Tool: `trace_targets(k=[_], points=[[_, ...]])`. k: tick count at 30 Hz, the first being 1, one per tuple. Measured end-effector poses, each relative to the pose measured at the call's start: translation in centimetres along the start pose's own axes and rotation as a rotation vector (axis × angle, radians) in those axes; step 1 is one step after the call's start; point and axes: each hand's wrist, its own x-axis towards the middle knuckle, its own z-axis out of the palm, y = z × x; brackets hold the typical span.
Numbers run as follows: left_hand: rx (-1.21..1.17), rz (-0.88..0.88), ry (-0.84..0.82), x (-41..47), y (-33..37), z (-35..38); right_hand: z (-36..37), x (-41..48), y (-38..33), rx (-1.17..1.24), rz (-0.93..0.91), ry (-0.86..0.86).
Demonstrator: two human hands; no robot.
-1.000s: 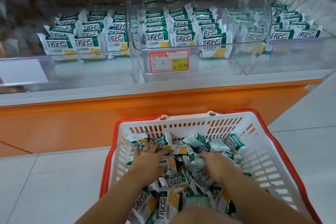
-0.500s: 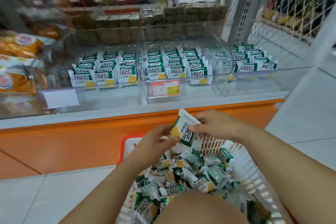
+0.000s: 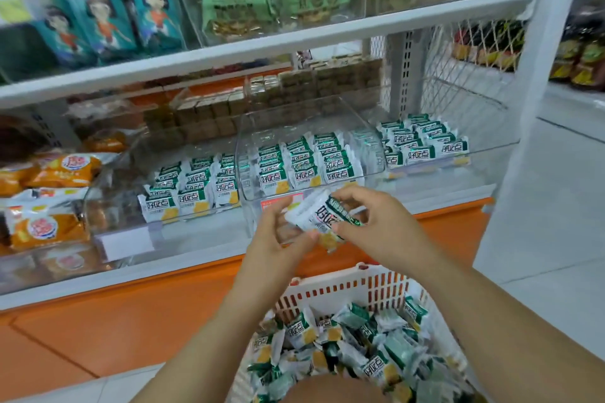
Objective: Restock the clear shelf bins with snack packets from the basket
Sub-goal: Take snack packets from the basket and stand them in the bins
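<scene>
Shows, at left, a clear bin (image 3: 108, 193) part filled with rows of green-and-white packets. Pinches one snack packet (image 3: 319, 214) at either end, left hand (image 3: 275, 239) and right hand (image 3: 376, 226) both curled on the wrapper, in the air just before the middle bin (image 3: 304, 107) and above the white basket (image 3: 343, 288) heaped with more. Shows, at right, a third bin (image 3: 474, 101) part filled likewise. Risks, by the look of it, a slick wrapper slipping from so light a pinch and falling short onto the shelf ledge or floor; risks too knocking over the upright front row with a hurried push.
</scene>
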Motion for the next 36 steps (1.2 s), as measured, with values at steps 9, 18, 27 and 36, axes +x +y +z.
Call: trace_targets(k=[9,18,27,36], points=[[0.824,0.425,-0.161,2.8,5.8,-1.3,-1.5,1.8,0.7,-0.042,-0.137,0.039],[0.868,0.218,0.094,13.7,6.0,-1.5,-2.8,5.0,4.7,-0.274,0.087,0.162],[1.134,-0.008,-0.199,20.8,0.8,-0.2,-2.3,5.6,5.9,-0.304,0.072,0.142],[1.273,0.036,-0.179,22.3,-0.7,0.7,-2.0,5.5,6.3,-0.342,0.052,0.165]])
